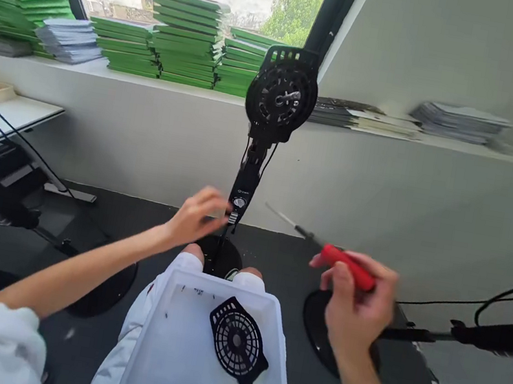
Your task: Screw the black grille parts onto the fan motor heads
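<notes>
My right hand (359, 301) holds a screwdriver by its red handle (348, 266), with the shaft pointing up and to the left. My left hand (198, 216) is raised beside the black stand post (246, 184), its fingers bent near a small knob; what lies between the fingertips, if anything, is too small to tell. On top of the post sits a round black device (281, 96) with its inner parts exposed. A black grille cover (237, 341) lies in the white tray (176, 375) on my lap, and several small dark screws (198, 291) are near the tray's far edge.
Green stacks (183, 42) and grey stacks line the windowsill (156, 85). A white table (9, 111) stands at the left. Black stands with round bases (321, 334) and cables are on both sides, and one base is on the floor beyond my knees.
</notes>
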`<state>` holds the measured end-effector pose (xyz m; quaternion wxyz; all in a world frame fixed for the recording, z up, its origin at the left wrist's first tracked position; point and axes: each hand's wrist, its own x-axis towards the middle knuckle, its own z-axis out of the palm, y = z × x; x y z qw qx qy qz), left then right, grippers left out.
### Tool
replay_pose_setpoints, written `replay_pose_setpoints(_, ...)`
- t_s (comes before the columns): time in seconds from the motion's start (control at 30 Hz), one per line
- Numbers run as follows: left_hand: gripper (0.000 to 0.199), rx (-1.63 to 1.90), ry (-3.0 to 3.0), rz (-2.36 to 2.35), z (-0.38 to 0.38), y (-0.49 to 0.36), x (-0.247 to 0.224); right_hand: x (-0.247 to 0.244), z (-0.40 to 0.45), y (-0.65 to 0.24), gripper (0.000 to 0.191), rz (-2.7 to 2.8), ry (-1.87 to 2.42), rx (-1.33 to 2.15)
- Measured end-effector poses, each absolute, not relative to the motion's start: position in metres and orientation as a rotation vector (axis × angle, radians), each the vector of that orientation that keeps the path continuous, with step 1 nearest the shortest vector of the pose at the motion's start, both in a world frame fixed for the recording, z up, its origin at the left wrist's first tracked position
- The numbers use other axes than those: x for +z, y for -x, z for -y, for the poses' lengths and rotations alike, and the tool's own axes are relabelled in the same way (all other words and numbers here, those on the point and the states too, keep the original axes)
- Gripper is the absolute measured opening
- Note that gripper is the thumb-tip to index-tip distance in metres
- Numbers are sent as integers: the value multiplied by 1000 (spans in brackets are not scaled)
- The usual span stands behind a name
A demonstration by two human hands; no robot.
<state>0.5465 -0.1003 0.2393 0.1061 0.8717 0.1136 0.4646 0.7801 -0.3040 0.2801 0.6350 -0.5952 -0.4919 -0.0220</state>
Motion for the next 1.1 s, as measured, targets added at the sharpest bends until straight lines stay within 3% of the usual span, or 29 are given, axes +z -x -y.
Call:
replay_pose_setpoints(0.1,13,538,-2908,-253,167,-501,153,194,324,-769,31,906,1507,241)
replay_pose_setpoints(0.2,15,-193,-3073,-275,207,-470,91,148,337,-751,33,873,1589,422)
replay_pose_setpoints(0.3,10,-495,-3174,-382,223,-460,60,134,346,-739,33,931,1621,549)
replay_pose_setpoints(0.43,13,-615,-3187,-471,230,-468,42,127,356,-739,31,1136,1777,670)
replay_pose_setpoints(0.63,9,-557,-3135,-447,239,-462,39,118,378,-740,21,1810,1790,268)
replay_pose_setpoints(0.83,6,-649,-2949,-569,252,-458,61,118,396,-743,13,1888,1842,266)
replay_pose_setpoints(1.1,9,-456,-2841,-827,254,-463,77,117,378,-722,30,2144,1711,215)
